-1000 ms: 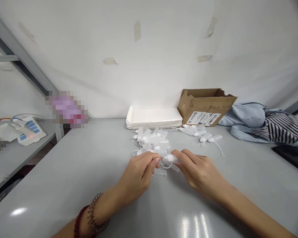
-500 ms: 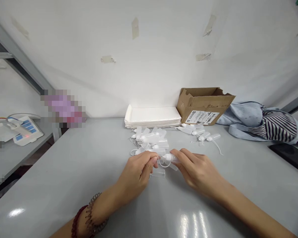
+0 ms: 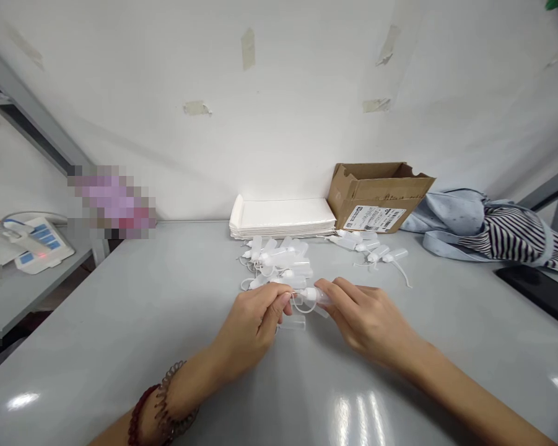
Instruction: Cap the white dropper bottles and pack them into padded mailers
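Note:
My right hand (image 3: 360, 313) grips a small translucent bottle (image 3: 312, 295) by its body, its white nozzle pointing left. The fingertips of my left hand (image 3: 260, 313) are pinched at the nozzle end, where a thin looped strap hangs below. What exactly they pinch is too small to make out. Just behind both hands lies a pile of similar bottles (image 3: 279, 257), and one more bottle (image 3: 293, 323) rests under the left fingertips. A smaller group of bottles (image 3: 378, 253) with straps lies to the right of the pile.
Against the wall on the grey table (image 3: 176, 266) stand a stack of white envelopes (image 3: 283, 214) and an open cardboard box (image 3: 381, 198). A blue and striped cloth bag (image 3: 487, 226) and a black phone (image 3: 539, 294) are at right. A scanner-like device (image 3: 39, 248) sits on another surface at left.
The view has shifted slightly, so everything appears a little further left. Both hands keep their hold at the bottle and its nozzle.

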{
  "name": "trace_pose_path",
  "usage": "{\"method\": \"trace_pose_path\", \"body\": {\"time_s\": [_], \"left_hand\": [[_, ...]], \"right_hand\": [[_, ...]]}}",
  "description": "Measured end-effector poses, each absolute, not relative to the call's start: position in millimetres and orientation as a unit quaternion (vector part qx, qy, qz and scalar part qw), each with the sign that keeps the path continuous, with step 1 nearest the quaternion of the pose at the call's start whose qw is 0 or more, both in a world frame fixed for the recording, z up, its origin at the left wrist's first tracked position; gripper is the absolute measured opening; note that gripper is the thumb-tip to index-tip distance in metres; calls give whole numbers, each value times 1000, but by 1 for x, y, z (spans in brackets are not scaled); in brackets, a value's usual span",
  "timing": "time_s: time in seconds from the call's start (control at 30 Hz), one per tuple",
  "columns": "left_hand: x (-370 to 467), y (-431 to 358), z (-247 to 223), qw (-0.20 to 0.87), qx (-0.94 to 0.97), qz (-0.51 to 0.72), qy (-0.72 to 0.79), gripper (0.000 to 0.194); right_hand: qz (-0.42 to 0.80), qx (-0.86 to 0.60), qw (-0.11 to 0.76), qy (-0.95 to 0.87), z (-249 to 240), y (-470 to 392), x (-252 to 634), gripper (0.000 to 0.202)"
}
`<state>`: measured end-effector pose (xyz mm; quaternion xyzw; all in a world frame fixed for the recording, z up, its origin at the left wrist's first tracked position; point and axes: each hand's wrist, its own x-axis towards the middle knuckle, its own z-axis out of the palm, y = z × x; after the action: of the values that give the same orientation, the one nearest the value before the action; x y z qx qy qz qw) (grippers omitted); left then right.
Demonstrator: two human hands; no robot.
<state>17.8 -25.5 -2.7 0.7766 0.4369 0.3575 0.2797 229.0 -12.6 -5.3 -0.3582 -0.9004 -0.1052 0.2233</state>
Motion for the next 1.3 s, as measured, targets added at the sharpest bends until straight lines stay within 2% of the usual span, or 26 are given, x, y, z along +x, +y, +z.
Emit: {"method": "trace_pose_path", "body": {"time_s": [0.3, 0.47, 0.67, 0.87, 1.3], "left_hand": [[16, -24, -6, 277, 789, 347, 424, 25], [16, -26, -8, 302, 794, 348, 396, 23], [15, -30, -9, 232, 830, 342, 374, 23], [12, -29, 4, 245, 812, 381, 368, 15], [17, -31, -3, 211, 803, 414, 373, 16]], "right_hand": [[-114, -337, 231, -905, -3, -14, 230, 23], [-69, -324, 234, -914, -3, -15, 229, 25], [-63, -323, 223, -918, -4, -17, 229, 26], [7, -335, 247, -909, -1, -18, 232, 23], [-45, -340, 248, -906, -5, -19, 228, 24]]}}
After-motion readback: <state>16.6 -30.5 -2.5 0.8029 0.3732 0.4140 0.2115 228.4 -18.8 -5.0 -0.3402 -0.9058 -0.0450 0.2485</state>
